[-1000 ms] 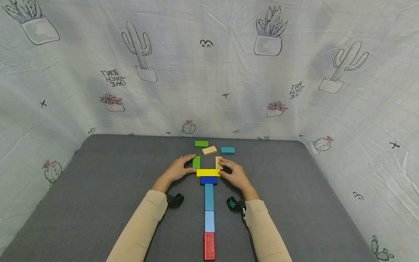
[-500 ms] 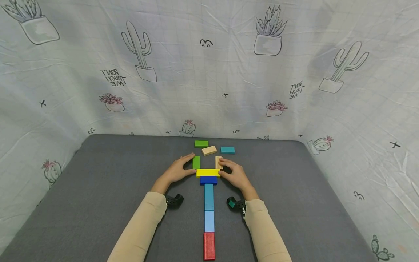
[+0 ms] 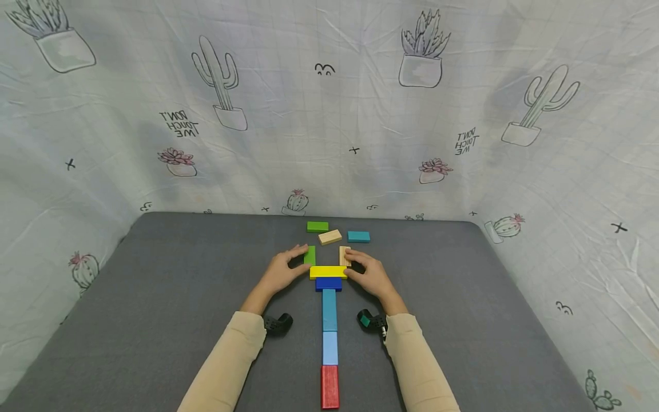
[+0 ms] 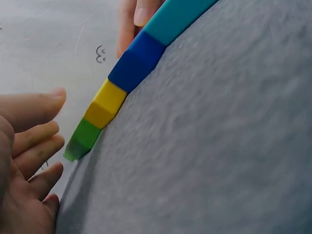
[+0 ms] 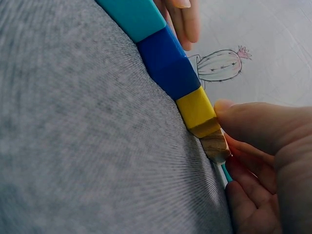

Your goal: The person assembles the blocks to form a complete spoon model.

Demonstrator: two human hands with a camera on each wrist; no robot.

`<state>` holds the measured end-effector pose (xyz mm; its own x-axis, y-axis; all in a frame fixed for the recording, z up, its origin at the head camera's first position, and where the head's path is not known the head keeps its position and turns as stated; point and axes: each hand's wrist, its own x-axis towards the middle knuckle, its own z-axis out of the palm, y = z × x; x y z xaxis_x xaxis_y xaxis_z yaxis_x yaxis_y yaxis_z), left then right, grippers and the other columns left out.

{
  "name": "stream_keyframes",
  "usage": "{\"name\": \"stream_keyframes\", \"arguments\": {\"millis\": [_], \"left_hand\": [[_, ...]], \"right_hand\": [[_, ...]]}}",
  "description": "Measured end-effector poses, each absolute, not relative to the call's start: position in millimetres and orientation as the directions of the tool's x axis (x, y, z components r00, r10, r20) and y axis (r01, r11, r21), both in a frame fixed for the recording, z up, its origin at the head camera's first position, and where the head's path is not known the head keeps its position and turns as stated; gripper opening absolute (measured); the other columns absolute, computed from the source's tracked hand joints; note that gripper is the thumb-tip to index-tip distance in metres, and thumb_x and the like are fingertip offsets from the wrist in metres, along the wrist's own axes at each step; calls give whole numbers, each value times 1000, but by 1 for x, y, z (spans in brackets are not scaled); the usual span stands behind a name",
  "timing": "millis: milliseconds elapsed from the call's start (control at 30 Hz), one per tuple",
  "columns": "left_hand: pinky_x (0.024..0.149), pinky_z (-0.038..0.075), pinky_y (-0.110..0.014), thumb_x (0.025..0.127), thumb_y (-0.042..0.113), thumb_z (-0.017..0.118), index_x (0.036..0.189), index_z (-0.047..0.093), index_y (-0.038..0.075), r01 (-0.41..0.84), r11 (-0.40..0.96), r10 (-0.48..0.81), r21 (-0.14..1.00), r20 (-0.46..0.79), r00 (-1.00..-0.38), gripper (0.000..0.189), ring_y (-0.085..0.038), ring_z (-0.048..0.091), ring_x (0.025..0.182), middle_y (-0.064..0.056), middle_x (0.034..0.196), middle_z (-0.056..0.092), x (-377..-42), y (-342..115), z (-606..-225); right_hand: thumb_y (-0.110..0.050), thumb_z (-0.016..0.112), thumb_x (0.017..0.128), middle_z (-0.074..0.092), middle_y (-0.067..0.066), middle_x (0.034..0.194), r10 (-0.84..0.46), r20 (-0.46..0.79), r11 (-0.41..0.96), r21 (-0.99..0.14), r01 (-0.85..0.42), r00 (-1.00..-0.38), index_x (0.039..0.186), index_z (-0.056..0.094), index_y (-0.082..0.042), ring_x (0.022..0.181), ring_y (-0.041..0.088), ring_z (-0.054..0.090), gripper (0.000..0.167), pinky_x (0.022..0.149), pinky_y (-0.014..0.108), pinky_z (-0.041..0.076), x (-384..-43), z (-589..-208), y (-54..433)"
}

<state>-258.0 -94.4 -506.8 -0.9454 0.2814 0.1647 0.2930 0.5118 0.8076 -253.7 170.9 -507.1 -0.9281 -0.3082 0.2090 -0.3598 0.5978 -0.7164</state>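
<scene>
In the head view my left hand [image 3: 280,271] lies beside an upright-running green block [image 3: 310,255]. The left wrist view shows its thumb and fingers relaxed, a small gap away from the green block [image 4: 84,138]. Across from it, my right hand [image 3: 372,277] touches the end of a yellow block [image 3: 327,272] with the thumb, and its fingers rest beside a plain wooden block [image 3: 344,256]. The yellow block lies crosswise against the near ends of both. Below it a dark blue block [image 3: 328,284] lies crosswise, followed by a teal block [image 3: 329,309].
A light blue block [image 3: 330,348] and a red block [image 3: 330,387] continue the line towards me. Farther back lie a green block [image 3: 317,226], a tilted wooden block [image 3: 330,237] and a teal block [image 3: 358,236]. A printed cloth [image 3: 355,183] hangs behind the grey table [image 3: 180,274].
My left hand has shifted slightly towards me, its forearm also moving a little right. My right hand and the blocks stay put.
</scene>
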Motion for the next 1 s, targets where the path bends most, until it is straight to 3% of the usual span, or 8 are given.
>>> {"name": "stream_keyframes", "arguments": {"millis": [200,733,1000], "left_hand": [[116,19,-50,88,29,67,135,53,6,334,552,312,764,182,-932,54,-32,36,138,-11,144,46,-252,-90,-507],[111,23,-61,91,33,64,137,52,10,354,614,326,705,182,-928,53,-48,26,137,-3,149,41,-248,-88,-511],[111,24,-59,92,34,62,137,52,10,361,628,327,689,187,-926,52,-45,30,136,-3,148,41,-247,-88,-511]], "right_hand": [[-23,70,86,53,4,140,-311,220,591,-717,-369,-925,126,62,-5,132,27,44,44,109,49,34,-254,-508,171],[-24,68,88,55,5,137,-328,249,605,-685,-405,-911,122,64,-3,130,27,48,40,108,48,36,-255,-508,172],[-24,67,88,55,6,137,-298,253,555,-738,-383,-920,125,63,-6,129,29,48,41,105,50,39,-254,-509,172]]}}
